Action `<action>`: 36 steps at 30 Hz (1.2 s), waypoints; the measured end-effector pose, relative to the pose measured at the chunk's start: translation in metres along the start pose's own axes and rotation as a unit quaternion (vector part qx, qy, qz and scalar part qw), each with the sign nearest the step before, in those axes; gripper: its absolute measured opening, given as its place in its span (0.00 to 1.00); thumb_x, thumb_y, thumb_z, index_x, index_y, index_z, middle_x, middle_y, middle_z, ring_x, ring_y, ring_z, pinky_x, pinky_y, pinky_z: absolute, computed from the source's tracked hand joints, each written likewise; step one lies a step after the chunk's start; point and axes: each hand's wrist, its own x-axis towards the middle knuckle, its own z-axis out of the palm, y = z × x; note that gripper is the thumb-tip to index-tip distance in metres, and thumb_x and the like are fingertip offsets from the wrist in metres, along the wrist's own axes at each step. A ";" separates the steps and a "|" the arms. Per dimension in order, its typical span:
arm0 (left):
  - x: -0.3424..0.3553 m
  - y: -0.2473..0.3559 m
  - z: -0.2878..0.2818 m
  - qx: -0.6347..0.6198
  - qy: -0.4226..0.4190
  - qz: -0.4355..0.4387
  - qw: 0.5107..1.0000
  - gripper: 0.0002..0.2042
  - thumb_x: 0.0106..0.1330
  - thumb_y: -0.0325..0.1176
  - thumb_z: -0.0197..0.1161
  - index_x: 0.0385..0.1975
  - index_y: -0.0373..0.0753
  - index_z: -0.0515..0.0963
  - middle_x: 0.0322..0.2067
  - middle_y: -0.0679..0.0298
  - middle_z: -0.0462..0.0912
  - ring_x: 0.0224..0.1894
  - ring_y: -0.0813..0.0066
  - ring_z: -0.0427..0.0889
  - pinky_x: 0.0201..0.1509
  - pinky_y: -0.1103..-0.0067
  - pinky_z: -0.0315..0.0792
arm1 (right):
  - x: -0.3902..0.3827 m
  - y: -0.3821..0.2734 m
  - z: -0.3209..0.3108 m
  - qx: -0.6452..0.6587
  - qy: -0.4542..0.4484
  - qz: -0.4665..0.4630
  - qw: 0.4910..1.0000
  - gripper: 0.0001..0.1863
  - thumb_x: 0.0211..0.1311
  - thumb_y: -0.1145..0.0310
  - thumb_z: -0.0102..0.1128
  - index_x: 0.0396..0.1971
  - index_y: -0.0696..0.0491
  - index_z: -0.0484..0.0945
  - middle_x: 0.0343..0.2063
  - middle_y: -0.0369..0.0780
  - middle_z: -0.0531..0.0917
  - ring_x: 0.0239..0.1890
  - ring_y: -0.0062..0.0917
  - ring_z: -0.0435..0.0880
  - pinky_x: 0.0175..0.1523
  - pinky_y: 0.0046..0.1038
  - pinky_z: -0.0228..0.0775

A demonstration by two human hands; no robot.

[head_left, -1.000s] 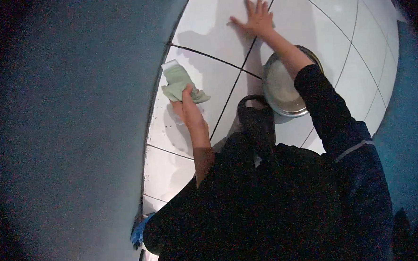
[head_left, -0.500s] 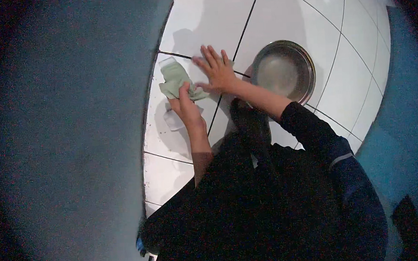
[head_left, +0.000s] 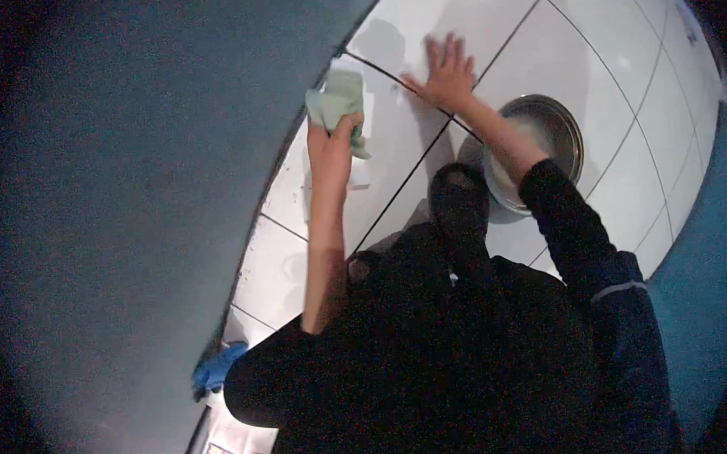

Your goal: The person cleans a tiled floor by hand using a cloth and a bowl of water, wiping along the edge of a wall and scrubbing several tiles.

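Observation:
My left hand (head_left: 336, 140) grips a crumpled pale green cloth (head_left: 338, 95), held beside the blue-grey wall. A whitish patch shows at the cloth's far end; I cannot make out whether it belongs to the cloth. To the right of it, my right hand (head_left: 450, 81) is open with its fingers spread, palm down at the white tiles (head_left: 485, 36). Blur hides whether it touches them. A round metal basin (head_left: 570, 130) stands under and beside my right forearm, which covers part of it. Its inside looks pale and cloudy.
The blue-grey wall (head_left: 156, 197) rises along the left edge of the tiled floor. Dark specks lie on the tiles near it. A blue object (head_left: 221, 368) sits by my knee at lower left. A blue surface (head_left: 691, 210) borders the tiles on the right.
The view has shifted and turned. My left hand has carried the cloth farther ahead along the wall. My right hand has also moved forward, its fingers still spread.

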 end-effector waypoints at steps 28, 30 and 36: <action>-0.113 -0.025 -0.157 0.146 -0.054 -0.063 0.986 0.25 0.56 0.39 0.60 0.51 0.33 0.66 0.38 0.61 0.76 0.39 0.73 0.75 0.44 0.78 0.69 | -0.048 -0.158 -0.001 0.001 -0.134 -0.371 0.919 0.43 0.56 0.35 0.44 0.67 0.42 0.49 0.69 0.45 0.40 0.70 0.42 0.37 0.68 0.51 0.27; -0.117 -0.030 -0.165 0.179 -0.047 -0.078 0.980 0.24 0.56 0.38 0.60 0.51 0.33 0.67 0.38 0.60 0.76 0.40 0.73 0.74 0.45 0.78 0.69 | -0.020 -0.134 0.004 0.060 0.008 -0.348 0.936 0.39 0.54 0.42 0.53 0.63 0.45 0.58 0.66 0.47 0.53 0.68 0.44 0.46 0.64 0.58 0.38; -0.151 -0.041 -0.192 0.107 -0.011 -0.110 0.988 0.27 0.58 0.38 0.60 0.55 0.33 0.64 0.40 0.61 0.76 0.42 0.73 0.74 0.46 0.77 0.70 | 0.046 -0.067 0.003 0.022 0.045 -0.180 0.982 0.45 0.54 0.31 0.44 0.67 0.44 0.50 0.67 0.53 0.44 0.69 0.49 0.40 0.64 0.60 0.34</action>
